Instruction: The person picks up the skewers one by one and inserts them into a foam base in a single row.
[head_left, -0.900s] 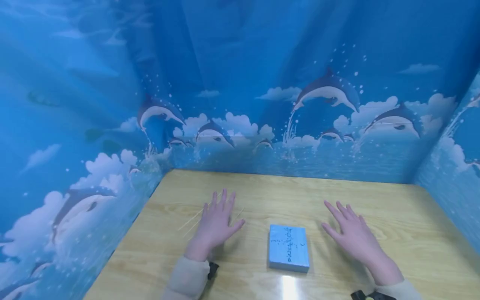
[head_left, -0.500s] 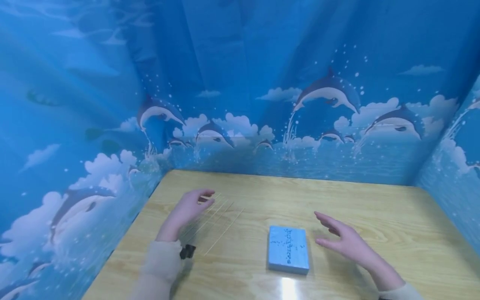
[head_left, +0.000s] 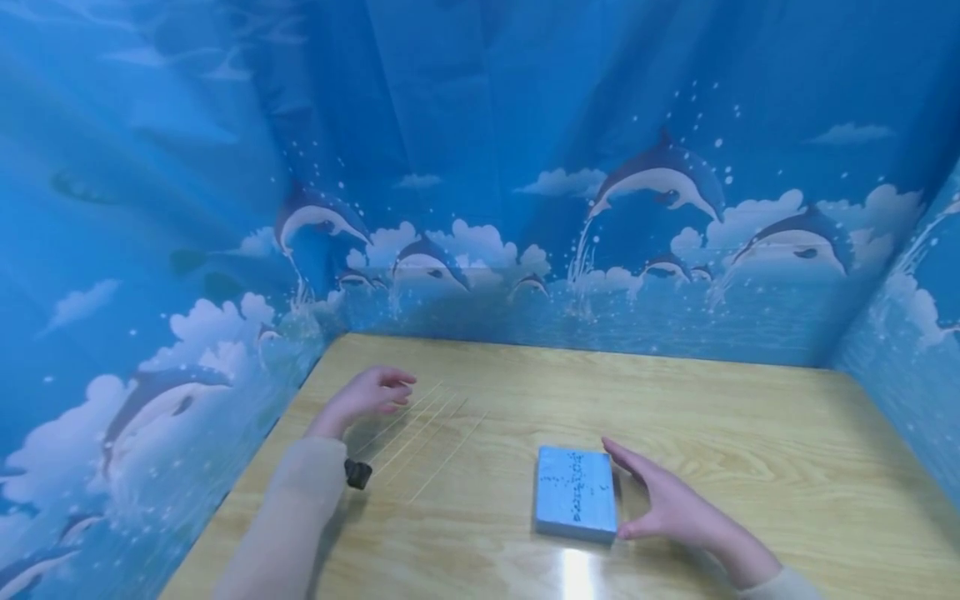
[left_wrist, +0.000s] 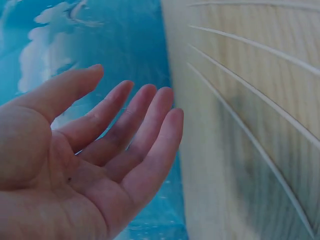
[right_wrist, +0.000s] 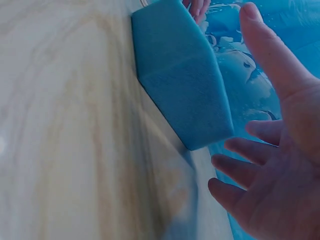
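Lying flat on the wooden table point(head_left: 750, 417), the blue block point(head_left: 576, 492) shows in my head view with dark marks on its top. The right hand point(head_left: 663, 504) stands at its right side, thumb near the front corner and fingers toward the far one, the gap between them wide. Whether thumb or fingertips touch it, I cannot tell from up here. I judge the step in hand to be setting that hand around the block for a grip. Well to the left, the left hand point(head_left: 367, 393) hangs just beside several thin sticks point(head_left: 450, 455); I see nothing in it.

On the left wrist feed I get the bare palm, fingers gently bent, thumb well apart from them. The sticks run past on the table, apart from the fingertips.

On the right wrist feed the palm is bare too, thumb raised well away from the fingers, and blue backdrop point(right_wrist: 242, 65) shows between hand and block. By my reading nothing is gripped, so the next move would call for bringing the palm in against the block's side, then drawing thumb and fingers together.
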